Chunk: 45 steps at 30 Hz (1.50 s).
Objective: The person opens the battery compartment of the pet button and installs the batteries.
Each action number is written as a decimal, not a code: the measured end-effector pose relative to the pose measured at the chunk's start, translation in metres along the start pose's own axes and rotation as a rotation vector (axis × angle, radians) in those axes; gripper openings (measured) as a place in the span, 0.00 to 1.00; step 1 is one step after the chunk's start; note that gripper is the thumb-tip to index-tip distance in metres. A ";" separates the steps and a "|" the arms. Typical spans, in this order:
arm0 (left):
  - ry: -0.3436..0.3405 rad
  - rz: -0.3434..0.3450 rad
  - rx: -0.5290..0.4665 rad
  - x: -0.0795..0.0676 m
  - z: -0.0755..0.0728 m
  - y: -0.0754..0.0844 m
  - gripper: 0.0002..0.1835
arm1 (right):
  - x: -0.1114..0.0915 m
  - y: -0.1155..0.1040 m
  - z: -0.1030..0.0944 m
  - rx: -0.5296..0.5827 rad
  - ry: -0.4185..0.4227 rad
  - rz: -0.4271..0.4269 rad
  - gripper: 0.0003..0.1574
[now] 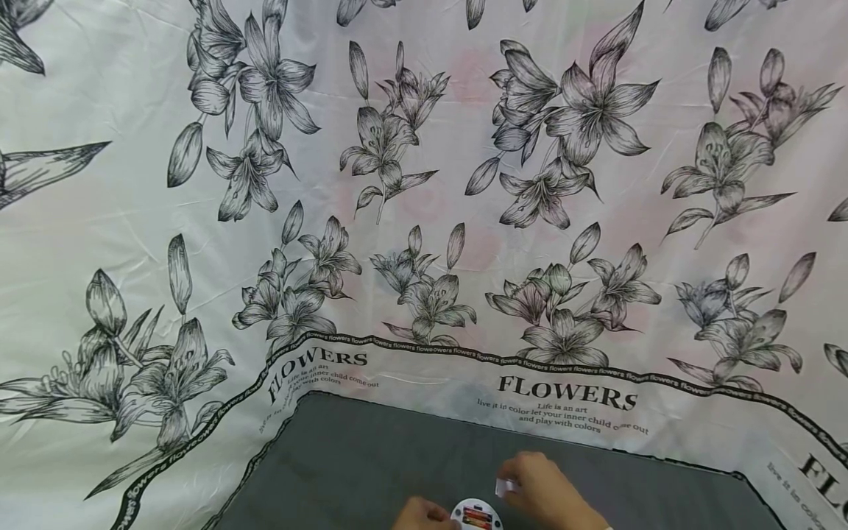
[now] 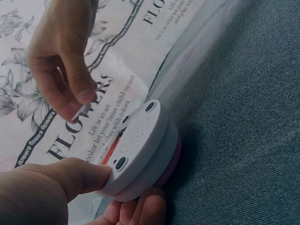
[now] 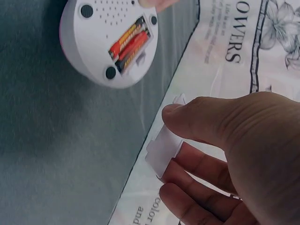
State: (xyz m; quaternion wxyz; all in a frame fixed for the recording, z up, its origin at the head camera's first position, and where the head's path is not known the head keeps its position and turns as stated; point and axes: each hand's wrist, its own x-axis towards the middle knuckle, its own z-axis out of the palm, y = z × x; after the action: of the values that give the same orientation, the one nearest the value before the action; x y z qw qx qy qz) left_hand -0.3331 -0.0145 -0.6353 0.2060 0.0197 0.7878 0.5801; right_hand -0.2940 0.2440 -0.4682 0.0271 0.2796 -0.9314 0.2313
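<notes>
A round white device [image 3: 93,44] with rubber feet, small perforations and a pink edge is turned with its underside showing. Its battery compartment stands uncovered, and red-and-black batteries [image 3: 133,47] lie inside. My left hand [image 1: 424,514] holds the device by its rim, thumb on the underside face and fingers beneath, as the left wrist view shows. To the right of it, apart from the device, my right hand [image 1: 539,482] pinches a small white battery cover [image 3: 165,147] between thumb and fingers. A tab sticks out from the cover's edge.
A dark grey cloth surface [image 1: 371,449] lies under the hands. White sheeting [image 1: 424,294] printed with black lilies and the word FLOWERS rises behind it and along both sides.
</notes>
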 end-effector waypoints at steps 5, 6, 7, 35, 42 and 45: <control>-0.003 0.030 -0.001 0.010 0.000 -0.010 0.15 | 0.005 -0.007 0.009 0.045 -0.042 0.042 0.04; -0.009 0.040 -0.002 0.013 -0.001 -0.013 0.15 | 0.007 -0.007 0.011 0.044 -0.046 0.037 0.05; -0.015 0.045 -0.006 0.014 -0.001 -0.015 0.16 | 0.008 -0.008 0.012 0.051 -0.055 0.040 0.05; 0.027 0.064 -0.008 -0.041 -0.001 0.030 0.12 | 0.020 -0.014 0.052 0.151 -0.088 -0.055 0.05; 0.019 0.109 -0.033 -0.057 -0.002 0.043 0.10 | 0.019 -0.014 0.052 0.122 -0.094 -0.060 0.04; 0.025 0.101 -0.023 -0.059 -0.002 0.046 0.10 | 0.017 -0.014 0.050 0.101 -0.089 -0.064 0.05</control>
State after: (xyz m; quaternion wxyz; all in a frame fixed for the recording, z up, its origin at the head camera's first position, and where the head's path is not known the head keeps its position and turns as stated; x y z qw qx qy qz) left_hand -0.2890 -0.0172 -0.5751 0.1670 0.0497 0.7817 0.5988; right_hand -0.2973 0.2027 -0.5035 -0.0210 0.3200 -0.9095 0.2645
